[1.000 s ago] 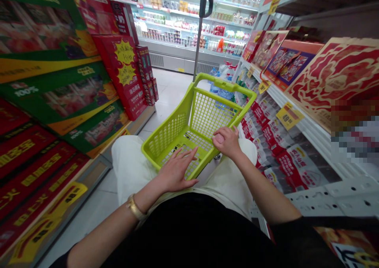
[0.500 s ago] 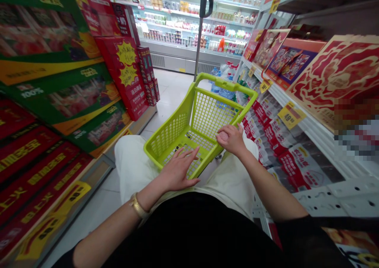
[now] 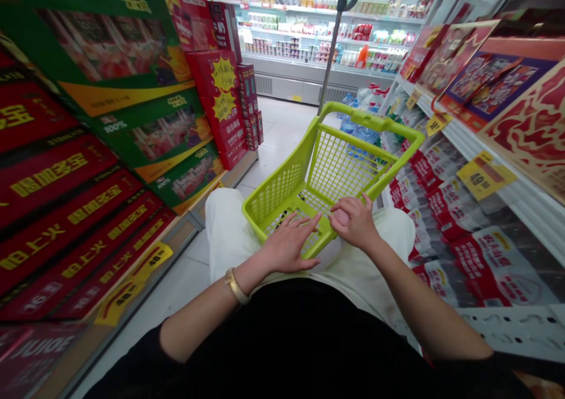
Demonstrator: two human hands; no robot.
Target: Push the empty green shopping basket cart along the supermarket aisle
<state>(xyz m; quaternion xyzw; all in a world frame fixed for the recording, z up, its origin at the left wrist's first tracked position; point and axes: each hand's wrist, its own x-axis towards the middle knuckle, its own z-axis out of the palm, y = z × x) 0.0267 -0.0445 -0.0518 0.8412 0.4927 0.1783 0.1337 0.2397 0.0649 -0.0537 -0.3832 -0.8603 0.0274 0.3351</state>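
Observation:
A lime green plastic shopping basket (image 3: pixel 282 187) stands in the aisle in front of me, tilted toward my knees, with nothing visible inside. My left hand (image 3: pixel 289 243) lies flat on its near rim, fingers stretched out and apart, a gold watch on the wrist. My right hand (image 3: pixel 353 221) rests on the near right corner of the rim with its fingers curled around the edge. A grey pull handle (image 3: pixel 332 43) rises from the basket's far side.
Stacked red and green drink cartons (image 3: pixel 110 152) line the left. Shelves on the right hold red gift boxes (image 3: pixel 521 110) and red-labelled packs (image 3: pixel 445 205) with yellow price tags. A chilled display case (image 3: pixel 309 46) closes the aisle's far end. Pale floor tiles (image 3: pixel 278 134) run ahead.
The view has shifted, so the basket now sits further right in the frame. My right hand has slid along the rim closer to my left hand. The left hand stays flat.

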